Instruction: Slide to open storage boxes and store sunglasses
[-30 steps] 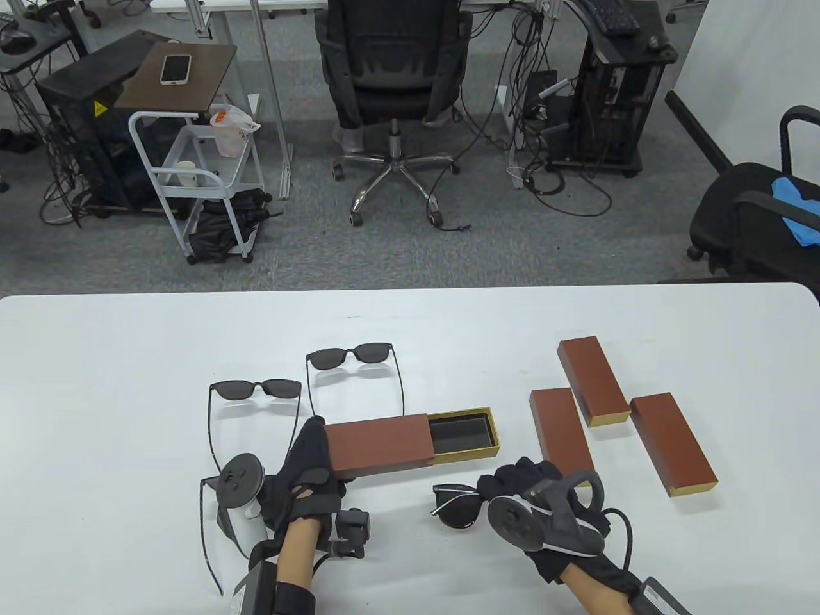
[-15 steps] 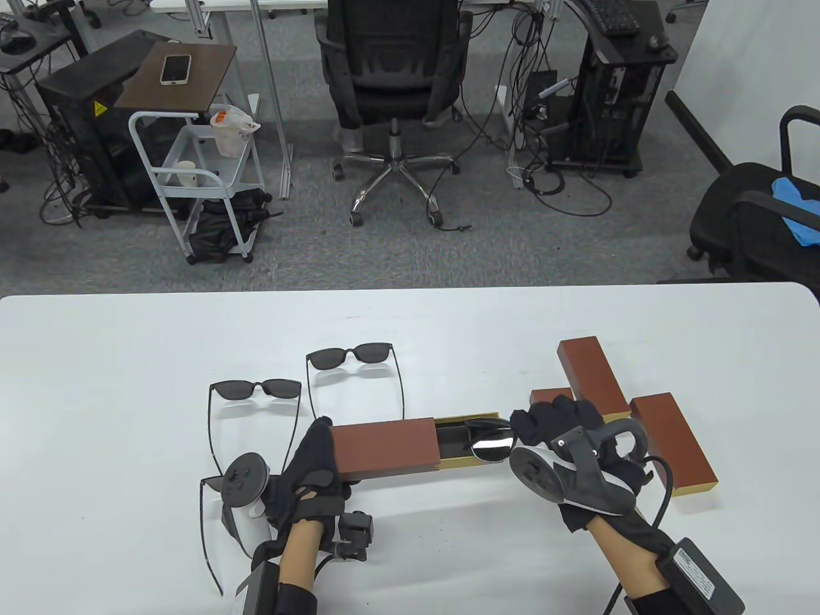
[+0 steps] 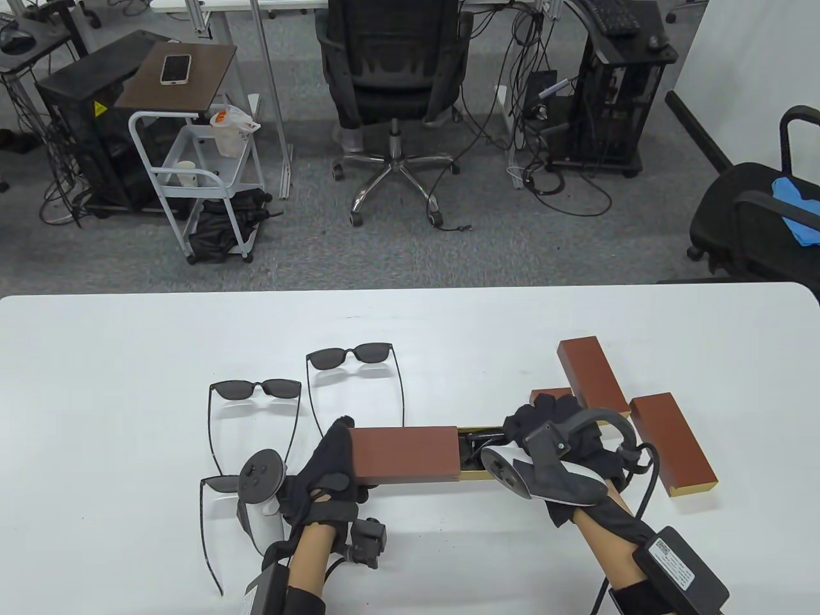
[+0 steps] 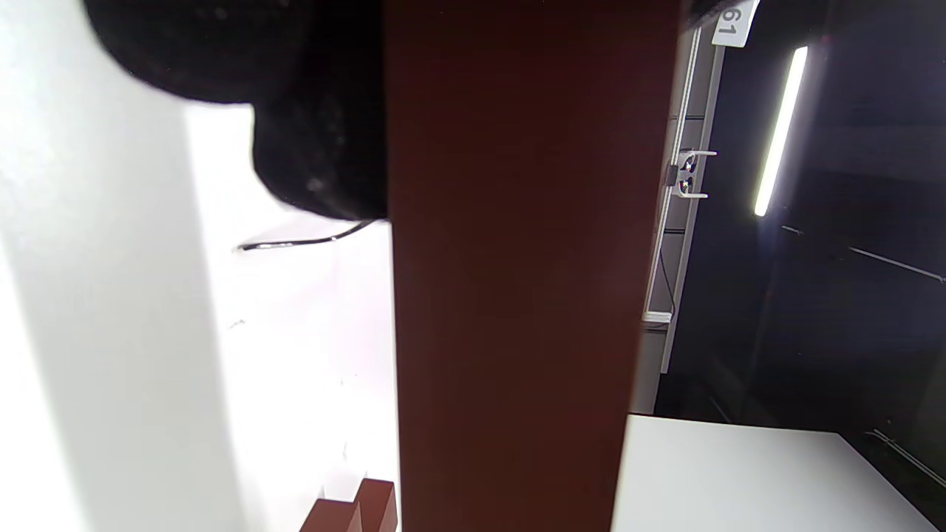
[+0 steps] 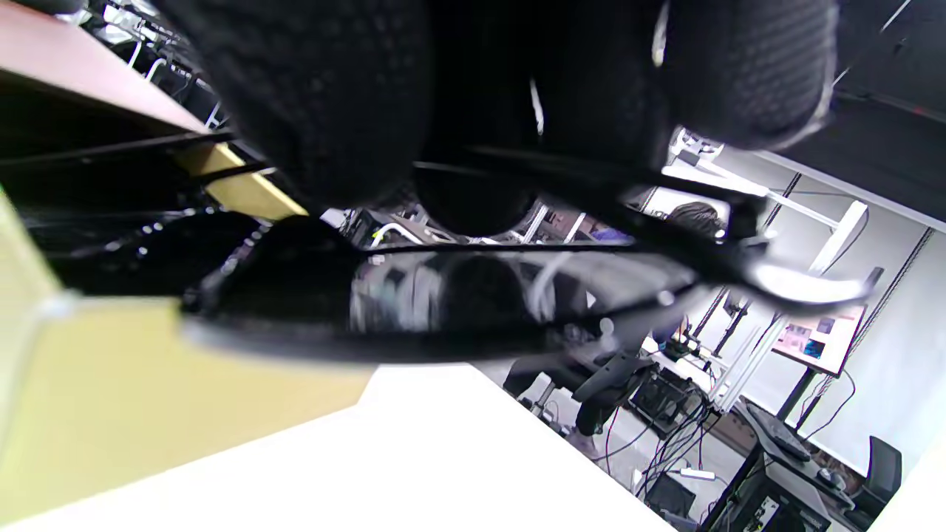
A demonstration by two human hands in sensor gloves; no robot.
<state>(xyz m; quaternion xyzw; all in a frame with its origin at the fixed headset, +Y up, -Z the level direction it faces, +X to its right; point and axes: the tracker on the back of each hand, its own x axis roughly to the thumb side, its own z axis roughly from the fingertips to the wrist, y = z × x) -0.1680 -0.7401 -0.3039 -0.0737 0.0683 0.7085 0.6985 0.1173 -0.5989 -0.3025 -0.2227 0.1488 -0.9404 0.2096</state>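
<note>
A brown storage box sleeve (image 3: 403,455) lies at the table's middle front, and my left hand (image 3: 336,451) grips its left end. Its gold tray (image 3: 475,475) sticks out a short way to the right. My right hand (image 3: 541,419) pinches folded black sunglasses (image 3: 477,443) and holds them in the open tray. In the right wrist view the sunglasses (image 5: 480,295) sit under my gloved fingers (image 5: 332,89), partly over the gold tray (image 5: 148,399). The left wrist view is filled by the sleeve (image 4: 517,258).
Two unfolded sunglasses (image 3: 256,389) (image 3: 349,355) lie behind the box, and a third pair (image 3: 218,483) lies beside my left wrist. Three shut brown boxes (image 3: 592,378) (image 3: 672,442) (image 3: 551,392) lie at the right, close to my right hand.
My right hand lifted the folded sunglasses from the front of the table and brought them into the open tray. The sleeve and my left hand slid right, so less tray shows.
</note>
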